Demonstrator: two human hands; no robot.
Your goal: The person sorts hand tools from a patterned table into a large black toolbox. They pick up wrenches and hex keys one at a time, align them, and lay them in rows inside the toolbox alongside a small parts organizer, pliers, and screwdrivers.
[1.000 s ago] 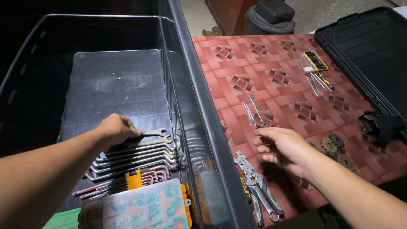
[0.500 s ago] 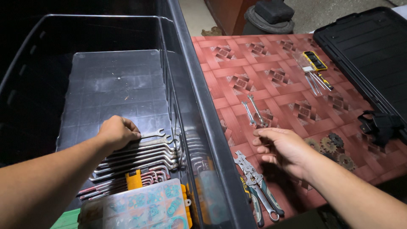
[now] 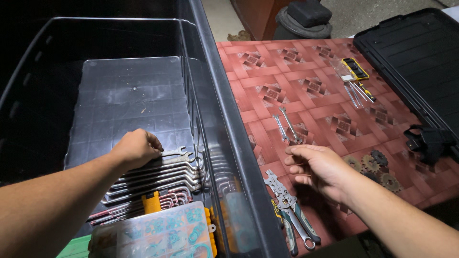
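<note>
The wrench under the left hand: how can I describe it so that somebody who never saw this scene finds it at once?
Look inside the big black bin, at the row of silver wrenches lying side by side on its floor. The wrench meant is the farthest one in that row, its open jaw pointing toward the bin's right wall. Unlike its neighbours, it lies under the fingers of the left hand.

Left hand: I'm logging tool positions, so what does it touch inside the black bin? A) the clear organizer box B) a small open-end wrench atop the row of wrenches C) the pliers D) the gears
B: the left hand pinches the small open-end wrench atop the row of wrenches, inside the black bin.
</note>
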